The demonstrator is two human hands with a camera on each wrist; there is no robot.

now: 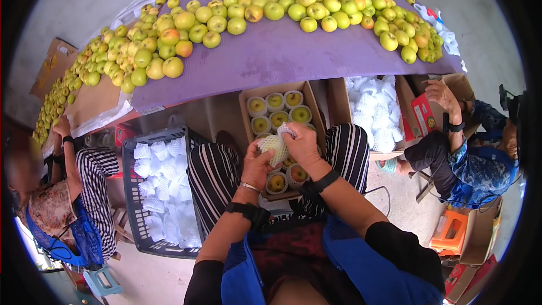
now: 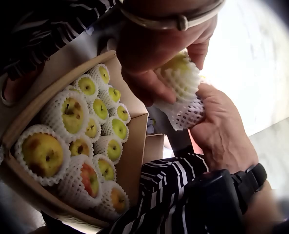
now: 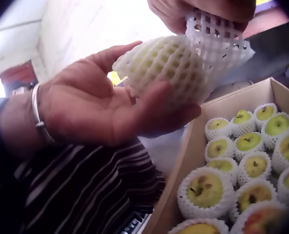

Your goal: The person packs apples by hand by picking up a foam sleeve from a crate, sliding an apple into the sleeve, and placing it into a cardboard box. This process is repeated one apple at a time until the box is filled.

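Over the carton, in the head view, my left hand (image 1: pixel 257 168) holds a green apple (image 3: pixel 159 68) dressed in a white foam net (image 1: pixel 274 148). In the right wrist view its thumb and fingers curl round the netted apple from below. My right hand (image 1: pixel 302 146) pinches the loose, gathered end of that net, also seen in the left wrist view, where the right hand (image 2: pixel 222 122) is close beside the left. Beneath both hands a cardboard carton (image 1: pixel 246 116) between the knees holds rows of apples in white foam nets (image 3: pixel 205 190), some with brown marks.
A black crate (image 1: pixel 131 192) of white foam nets stands at the left; another carton of foam nets (image 1: pixel 375 113) is at the right. Loose apples (image 1: pixel 226 14) lie heaped along the purple-covered table (image 1: pixel 237 62). One person (image 1: pixel 56 203) sits at left, another (image 1: pixel 474 158) at right.
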